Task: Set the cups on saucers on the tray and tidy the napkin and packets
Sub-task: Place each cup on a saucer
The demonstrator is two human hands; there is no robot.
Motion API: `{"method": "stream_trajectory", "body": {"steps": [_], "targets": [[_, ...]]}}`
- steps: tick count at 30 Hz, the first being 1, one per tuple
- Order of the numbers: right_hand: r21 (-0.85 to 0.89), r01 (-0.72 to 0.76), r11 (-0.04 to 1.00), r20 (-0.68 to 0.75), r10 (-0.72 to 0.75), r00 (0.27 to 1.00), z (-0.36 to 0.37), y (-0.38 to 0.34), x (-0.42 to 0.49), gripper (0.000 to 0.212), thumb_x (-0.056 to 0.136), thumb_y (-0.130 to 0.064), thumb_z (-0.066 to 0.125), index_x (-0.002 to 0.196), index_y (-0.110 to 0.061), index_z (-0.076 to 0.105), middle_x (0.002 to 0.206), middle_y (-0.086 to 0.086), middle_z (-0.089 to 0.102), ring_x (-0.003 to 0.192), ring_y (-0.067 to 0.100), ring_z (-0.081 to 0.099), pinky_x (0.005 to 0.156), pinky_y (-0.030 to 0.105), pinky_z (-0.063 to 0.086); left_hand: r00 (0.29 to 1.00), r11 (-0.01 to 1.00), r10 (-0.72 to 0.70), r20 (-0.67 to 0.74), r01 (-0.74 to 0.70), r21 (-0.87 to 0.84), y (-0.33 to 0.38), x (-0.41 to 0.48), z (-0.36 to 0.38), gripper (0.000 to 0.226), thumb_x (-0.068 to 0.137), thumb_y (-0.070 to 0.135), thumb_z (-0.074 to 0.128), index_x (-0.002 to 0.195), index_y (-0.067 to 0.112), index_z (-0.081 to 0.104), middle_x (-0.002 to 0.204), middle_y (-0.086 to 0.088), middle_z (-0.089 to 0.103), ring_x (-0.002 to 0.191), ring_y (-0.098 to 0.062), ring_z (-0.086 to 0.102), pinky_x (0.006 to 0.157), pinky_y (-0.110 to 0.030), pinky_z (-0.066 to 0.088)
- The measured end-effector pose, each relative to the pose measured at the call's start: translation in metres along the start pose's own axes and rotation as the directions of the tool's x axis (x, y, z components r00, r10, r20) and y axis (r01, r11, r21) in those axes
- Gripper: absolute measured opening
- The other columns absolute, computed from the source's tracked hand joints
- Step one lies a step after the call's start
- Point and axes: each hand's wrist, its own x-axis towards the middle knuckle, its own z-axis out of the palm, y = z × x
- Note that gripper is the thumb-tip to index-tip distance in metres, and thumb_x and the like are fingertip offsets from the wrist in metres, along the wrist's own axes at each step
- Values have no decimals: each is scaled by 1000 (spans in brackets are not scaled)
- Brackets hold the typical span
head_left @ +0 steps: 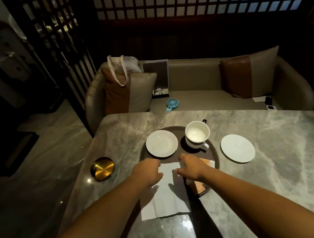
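Observation:
A round dark tray (180, 152) lies on the marble table. On its left part sits an empty white saucer (161, 143); on its right, two cups (197, 134) stand stacked, with no saucer under them. A second white saucer (237, 148) lies on the table, right of the tray. A white napkin (165, 196) is spread over the tray's near edge. My left hand (147, 170) pinches its far left corner and my right hand (191, 166) pinches its far right edge. Orange packets (199, 187) lie on the tray, partly hidden under my right wrist.
A gold round dish (102, 168) sits near the table's left edge. Behind the table is a sofa (198, 95) with cushions, a bag and a small blue fan (172, 104). The table's left edge drops to the floor.

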Motion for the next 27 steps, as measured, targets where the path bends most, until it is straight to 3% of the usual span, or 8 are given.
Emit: {"method": "stream_trajectory", "body": {"steps": [10, 16, 20, 23, 25, 27], "targets": [[-8, 2, 1000, -21, -2, 1000, 6, -17, 36, 50, 92, -35, 59, 134, -9, 51, 131, 16, 59, 117, 31, 57, 96, 40, 49, 1000, 997, -9, -12, 8, -71, -37, 27, -4, 40, 90, 41, 60, 123, 20, 63, 121, -3, 67, 108, -26, 64, 91, -41, 55], [137, -51, 989, -92, 64, 994, 15, -8, 56, 53, 90, -28, 60, 137, -11, 42, 103, 9, 64, 89, 23, 61, 76, 35, 50, 997, 966, -65, -42, 52, -253, -45, 55, -4, 31, 87, 35, 63, 109, 13, 66, 101, -8, 71, 93, -27, 66, 82, -40, 56], [236, -49, 970, -138, 84, 987, 22, -4, 70, 58, 89, -27, 64, 139, -13, 39, 110, 7, 61, 89, 18, 59, 77, 31, 49, 982, 903, -177, -71, 133, -408, -50, 72, 4, 14, 86, 27, 63, 91, 14, 62, 83, -3, 64, 81, -24, 63, 69, -34, 51], [329, -70, 942, -160, 129, 979, 24, 0, 84, 61, 87, -24, 65, 140, -11, 38, 121, 11, 56, 100, 25, 60, 81, 34, 49, 963, 831, -261, -59, 193, -521, -54, 84, 9, 10, 85, 24, 65, 91, 16, 64, 83, 0, 66, 77, -18, 61, 57, -25, 42], [380, -98, 920, -173, 174, 969, 26, 2, 92, 60, 87, -22, 66, 139, -9, 38, 117, 10, 57, 97, 22, 60, 79, 34, 50, 950, 778, -309, -41, 227, -586, -57, 94, 14, 15, 82, 22, 66, 95, 16, 68, 87, 1, 68, 78, -17, 61, 58, -23, 41], [436, -127, 891, -183, 226, 957, 27, 3, 101, 54, 86, -20, 66, 133, -9, 41, 112, 7, 59, 87, 16, 60, 73, 34, 53, 937, 705, -350, 7, 269, -656, -58, 102, 19, 24, 80, 23, 67, 103, 17, 68, 93, 1, 70, 85, -20, 64, 68, -26, 49]]}}
